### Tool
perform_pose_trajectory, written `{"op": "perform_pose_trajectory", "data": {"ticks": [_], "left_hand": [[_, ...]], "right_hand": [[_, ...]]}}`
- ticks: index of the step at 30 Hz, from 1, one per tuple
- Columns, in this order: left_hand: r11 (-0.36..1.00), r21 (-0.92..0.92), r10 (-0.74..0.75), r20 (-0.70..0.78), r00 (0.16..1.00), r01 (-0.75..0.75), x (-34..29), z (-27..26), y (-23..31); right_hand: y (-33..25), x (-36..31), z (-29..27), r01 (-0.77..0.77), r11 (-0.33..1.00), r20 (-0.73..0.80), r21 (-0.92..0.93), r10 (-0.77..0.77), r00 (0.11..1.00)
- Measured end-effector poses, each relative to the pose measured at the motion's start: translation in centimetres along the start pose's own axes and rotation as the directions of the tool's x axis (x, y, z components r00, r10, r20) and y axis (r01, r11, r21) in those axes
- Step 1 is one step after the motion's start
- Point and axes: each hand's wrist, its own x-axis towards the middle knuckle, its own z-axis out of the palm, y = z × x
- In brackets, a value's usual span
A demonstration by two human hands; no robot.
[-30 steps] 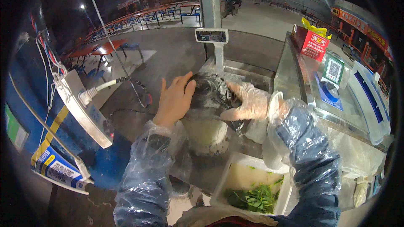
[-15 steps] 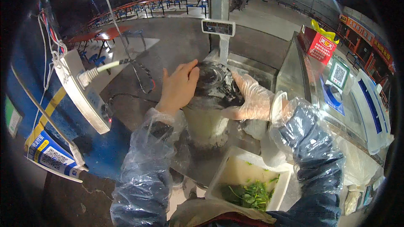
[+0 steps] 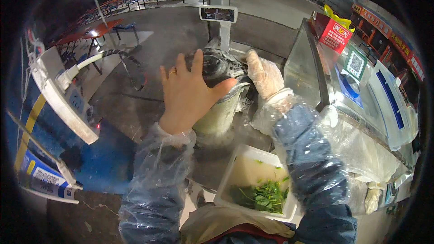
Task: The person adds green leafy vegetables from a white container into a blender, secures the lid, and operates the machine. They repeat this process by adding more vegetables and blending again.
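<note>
A tall pale bucket [image 3: 216,119] stands in front of me, its upper part covered by a dark round lid [image 3: 214,66] smeared with white. My left hand [image 3: 190,92] is bare and wears a ring. Its fingers are spread over the lid's left side, holding nothing; whether the fingertips touch it I cannot tell. At the lid's right edge my right hand [image 3: 267,77], in a clear plastic glove, is closed on the lid, with some fingers hidden. Clear plastic sleeves cover both forearms.
A white tub [image 3: 228,178] with green leaves sits close to me. Behind the bucket rises a small display [image 3: 218,14] on a post. Left hangs a white power strip [image 3: 65,95] with a plug and cables. A glass-sided counter [image 3: 304,61] stands right, carrying a red box [image 3: 332,33].
My left hand has opened from a cupped hold at the lid's side to spread fingers. My right hand stays at the lid's right edge. The whole view has shifted slightly.
</note>
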Motion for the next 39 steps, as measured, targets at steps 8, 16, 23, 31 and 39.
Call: {"op": "perform_pose_trajectory", "data": {"ticks": [8, 16, 23, 31, 39], "left_hand": [[0.973, 0.123, -0.168, -0.212, 0.963, 0.197, -0.6, 0.9, 3.4], [0.988, 0.091, -0.097, -0.255, 0.962, 0.124, -1.0, 0.5, 2.6], [0.885, -0.439, -0.24, -0.148, 0.959, 0.154, -18.5, 4.2, -2.7], [0.834, -0.392, -0.328, 0.215, 0.92, 0.389, -28.2, 12.9, -4.6], [0.658, -0.41, -0.586, 0.249, 0.771, 0.632, -26.6, 12.9, -2.4]], "right_hand": [[2.6, 2.9, 2.9, 0.01, 0.957, -0.226, 0.289, 0.059, 0.972], [2.1, 2.0, 2.3, -0.14, 0.985, -0.188, 0.096, 0.156, 0.97], [6.1, -0.4, 4.4, -0.383, 0.8, -0.066, 0.462, 0.462, 0.884], [2.5, -0.3, 6.8, -0.034, 0.116, -0.04, 0.993, 0.582, 0.812], [1.5, -0.2, 7.4, 0.08, 0.129, -0.146, 0.988, 0.66, 0.737]]}}
